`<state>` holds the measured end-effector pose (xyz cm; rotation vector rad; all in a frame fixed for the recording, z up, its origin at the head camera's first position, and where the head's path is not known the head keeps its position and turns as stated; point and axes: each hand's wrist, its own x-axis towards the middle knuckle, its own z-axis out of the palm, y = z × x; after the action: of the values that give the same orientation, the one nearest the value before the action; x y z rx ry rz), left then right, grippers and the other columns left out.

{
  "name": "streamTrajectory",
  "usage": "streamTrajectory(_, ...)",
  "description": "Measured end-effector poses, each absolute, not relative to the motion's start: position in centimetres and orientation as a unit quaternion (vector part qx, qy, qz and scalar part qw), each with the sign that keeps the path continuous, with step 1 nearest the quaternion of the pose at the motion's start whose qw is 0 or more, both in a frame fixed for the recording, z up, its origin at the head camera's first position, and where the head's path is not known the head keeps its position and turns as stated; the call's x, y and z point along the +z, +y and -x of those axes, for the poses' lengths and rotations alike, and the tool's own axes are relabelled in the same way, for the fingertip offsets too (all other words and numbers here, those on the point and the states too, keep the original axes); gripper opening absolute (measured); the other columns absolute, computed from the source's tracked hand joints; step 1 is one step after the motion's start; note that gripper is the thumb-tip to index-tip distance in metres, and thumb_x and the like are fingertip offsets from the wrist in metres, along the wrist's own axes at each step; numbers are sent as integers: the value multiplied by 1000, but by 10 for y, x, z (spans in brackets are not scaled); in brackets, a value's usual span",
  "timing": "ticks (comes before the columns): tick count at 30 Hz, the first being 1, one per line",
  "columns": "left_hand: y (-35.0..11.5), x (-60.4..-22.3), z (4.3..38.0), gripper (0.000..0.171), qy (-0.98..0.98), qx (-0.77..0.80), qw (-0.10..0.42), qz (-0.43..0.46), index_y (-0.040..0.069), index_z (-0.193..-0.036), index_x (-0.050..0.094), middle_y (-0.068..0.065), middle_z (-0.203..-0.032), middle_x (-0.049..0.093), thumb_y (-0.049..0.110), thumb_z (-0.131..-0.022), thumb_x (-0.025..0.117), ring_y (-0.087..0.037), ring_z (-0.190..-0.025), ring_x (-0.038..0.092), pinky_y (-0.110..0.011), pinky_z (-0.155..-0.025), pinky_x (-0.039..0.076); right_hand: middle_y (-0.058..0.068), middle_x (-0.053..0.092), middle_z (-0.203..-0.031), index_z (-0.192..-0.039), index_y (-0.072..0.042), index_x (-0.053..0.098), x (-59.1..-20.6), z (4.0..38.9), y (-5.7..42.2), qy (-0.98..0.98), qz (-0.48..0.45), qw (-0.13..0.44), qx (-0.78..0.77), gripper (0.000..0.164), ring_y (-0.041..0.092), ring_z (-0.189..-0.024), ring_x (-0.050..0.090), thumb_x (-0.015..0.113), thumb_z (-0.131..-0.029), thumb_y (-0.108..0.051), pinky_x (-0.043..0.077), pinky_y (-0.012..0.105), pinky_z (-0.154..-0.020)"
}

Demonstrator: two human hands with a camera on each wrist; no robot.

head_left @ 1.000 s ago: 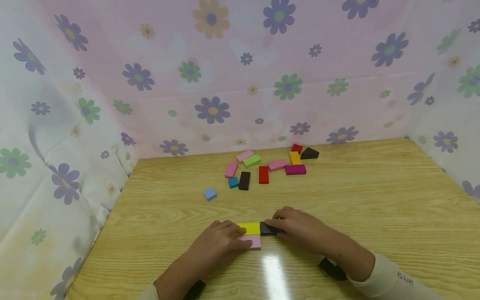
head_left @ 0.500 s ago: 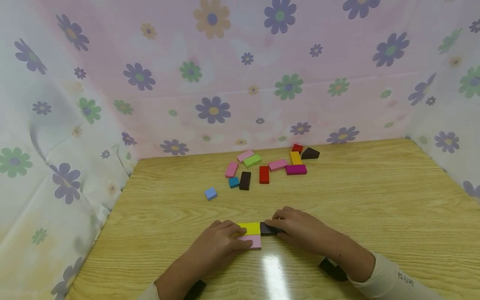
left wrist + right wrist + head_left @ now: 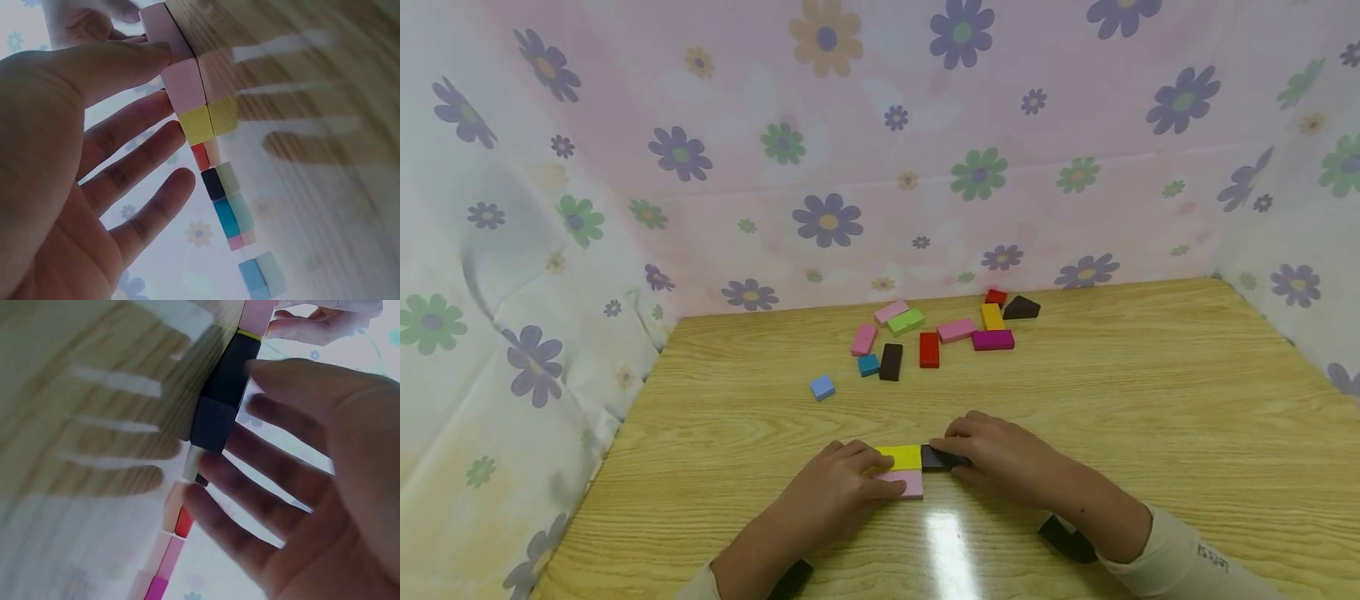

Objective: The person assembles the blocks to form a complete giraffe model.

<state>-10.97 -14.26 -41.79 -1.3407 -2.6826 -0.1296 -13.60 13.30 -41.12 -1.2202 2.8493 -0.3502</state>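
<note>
My left hand [image 3: 829, 493] holds a yellow block [image 3: 908, 456] and a pale pink block [image 3: 913, 485] lying side by side on the table. In the left wrist view its thumb lies against the pink block [image 3: 184, 87], with the yellow block [image 3: 196, 125] beyond. From the other side my right hand [image 3: 1009, 460] pinches a black block [image 3: 933, 459] between thumb and fingers. The black block's left end meets the yellow block's right end, or nearly so. In the right wrist view the thumb is on the black block [image 3: 230, 372]. My hands cover parts of all three blocks.
Farther back on the wooden table [image 3: 1112, 383] lie loose blocks: light blue [image 3: 822, 387], teal [image 3: 868, 365], black [image 3: 891, 362], red [image 3: 929, 350], magenta [image 3: 993, 340], orange [image 3: 992, 317], green [image 3: 906, 322] and several pink ones. A flowered cloth [image 3: 880, 167] stands behind.
Both hands and the blocks they hold stay in place. Only a very slight shift of the whole head view shows.
</note>
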Motion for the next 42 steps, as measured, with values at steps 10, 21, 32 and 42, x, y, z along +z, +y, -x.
streamTrajectory(10, -144, -419, 111, 24, -889, -46, 73, 450, 36, -116, 75, 5, -119, 71, 27, -94, 71, -14, -111, 64, -32, -89, 54, 9, 68, -119, -124, -9, 70, -413, 158, 148, 935, 320, -86, -126, 36, 28, -114, 62, 75, -89, -18, 55, 45, -95)
streamTrajectory(21, -143, -418, 110, 23, -889, -60, 70, 448, 34, -115, 76, 4, -119, 72, 26, -95, 70, -14, -111, 64, -32, -88, 53, 24, 61, -132, -129, -1, 65, -412, 193, 181, 951, 278, -77, -114, 43, 42, -119, 60, 75, -89, -14, 52, 56, -96)
streamTrajectory(32, -143, -417, 110, 23, -889, -57, 70, 449, 34, -116, 76, 4, -119, 72, 26, -95, 70, -14, -111, 64, -31, -89, 52, 28, 53, -139, -144, -1, 51, -415, 227, 194, 965, 246, -16, -90, 55, 47, -130, 49, 67, -93, -14, 43, 62, -105)
streamTrajectory(42, -144, -418, 110, 21, -890, -60, 75, 445, 35, -114, 76, 6, -118, 72, 29, -96, 68, -13, -110, 64, -31, -88, 52, 25, 54, -128, -149, -4, 47, -418, 239, 191, 969, 234, -8, -77, 57, 42, -118, 51, 63, -96, -18, 46, 59, -99)
